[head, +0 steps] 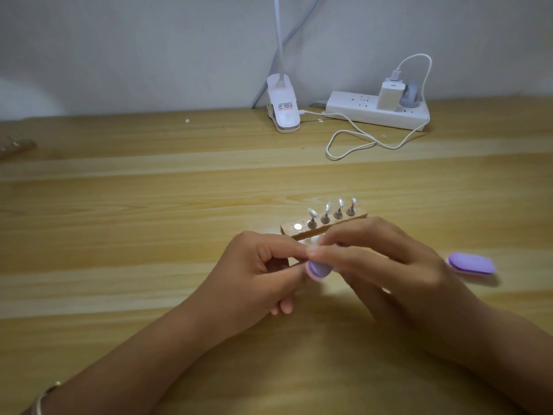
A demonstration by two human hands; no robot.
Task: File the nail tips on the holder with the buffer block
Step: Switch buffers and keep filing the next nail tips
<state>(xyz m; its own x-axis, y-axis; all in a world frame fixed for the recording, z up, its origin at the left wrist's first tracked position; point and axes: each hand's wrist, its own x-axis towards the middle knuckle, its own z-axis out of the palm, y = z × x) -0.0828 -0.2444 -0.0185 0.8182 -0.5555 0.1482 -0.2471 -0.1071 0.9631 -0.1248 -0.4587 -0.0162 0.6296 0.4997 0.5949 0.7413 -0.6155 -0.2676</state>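
Note:
A small wooden holder (pixel 302 232) lies on the table just beyond my hands, with several pale nail tips (pixel 327 208) standing on grey pegs and one bare metal spot at its left end. My right hand (pixel 380 259) grips a purple buffer block (pixel 407 270); its rounded end shows below my fingers and its other end sticks out to the right. My left hand (pixel 257 274) pinches something small against the block where the fingertips meet; what it pinches is hidden.
A white clip lamp (pixel 282 110) and a white power strip (pixel 377 112) with a charger and a looping cable (pixel 353 142) stand at the back by the wall. A blurred wooden object (pixel 15 146) lies at the far left. Light wooden table (pixel 149 205).

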